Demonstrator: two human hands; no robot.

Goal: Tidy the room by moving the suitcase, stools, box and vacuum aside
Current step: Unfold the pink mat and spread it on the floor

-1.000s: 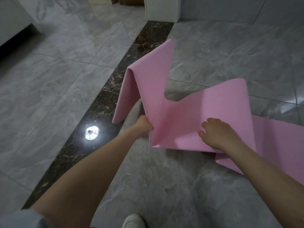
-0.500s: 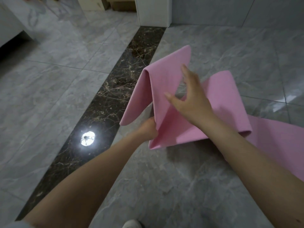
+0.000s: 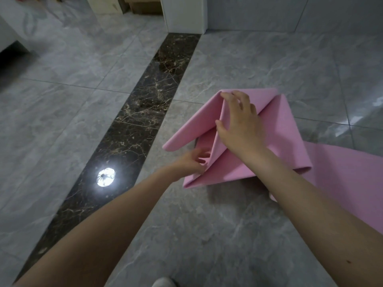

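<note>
A pink foam mat lies partly folded in zigzag layers on the grey tiled floor, and its flat part runs off to the right. My right hand pinches the raised upper fold between thumb and fingers. Just left of the lower fold, my left hand has its fingers apart, their tips touching the mat's edge. No suitcase, stool or vacuum is in view.
A dark marble strip crosses the floor diagonally, with a ceiling light's reflection on it. A white pillar or cabinet stands at the back, with a brown box-like thing beside it. My white shoe tip shows at the bottom edge.
My right hand moved from the mat's near edge up to the raised fold and pushed it down and rightward. My left hand loosened its grip on the mat.
</note>
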